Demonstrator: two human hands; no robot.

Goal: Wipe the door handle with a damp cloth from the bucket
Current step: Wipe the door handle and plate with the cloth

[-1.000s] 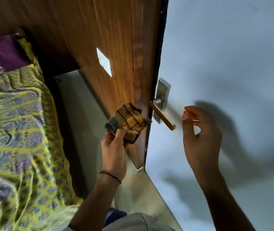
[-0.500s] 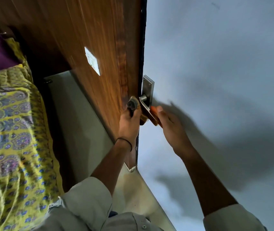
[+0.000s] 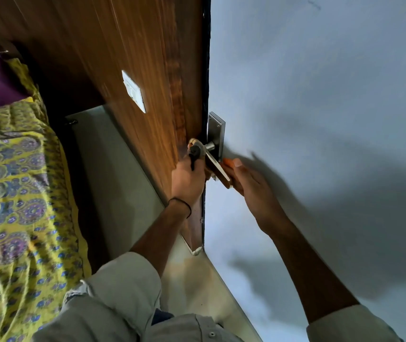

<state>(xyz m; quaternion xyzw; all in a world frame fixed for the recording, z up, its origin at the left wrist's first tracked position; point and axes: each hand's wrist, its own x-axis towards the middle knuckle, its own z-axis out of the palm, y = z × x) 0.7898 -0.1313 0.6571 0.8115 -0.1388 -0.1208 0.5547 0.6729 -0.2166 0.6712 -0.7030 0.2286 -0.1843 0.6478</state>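
Wiping step at the door handle. The handle, a lever on a metal plate, sits at the edge of the pale door, beside the brown wooden panel. The left hand presses a bunched cloth against the neck of the lever, where it meets the plate; its fingers are curled tight round the cloth, of which only a small wad shows above the knuckles. The right hand lies along the far side of the lever, thumb and fingers extended and nearly straight, touching or just beside the bar; whether they actually clasp it cannot be told, as the hand is blurred. Both forearms reach up and forward from rolled pale sleeves, and the left wrist carries a thin dark band.

Judged stage: the cloth is in contact and the rub has begun at the inner end. The next move would call for drawing the cloth outward along the bar to its free tip, with the right hand steadying the lever so it does not swing. No bucket is in view. A bed with a yellow patterned cover lies at left.
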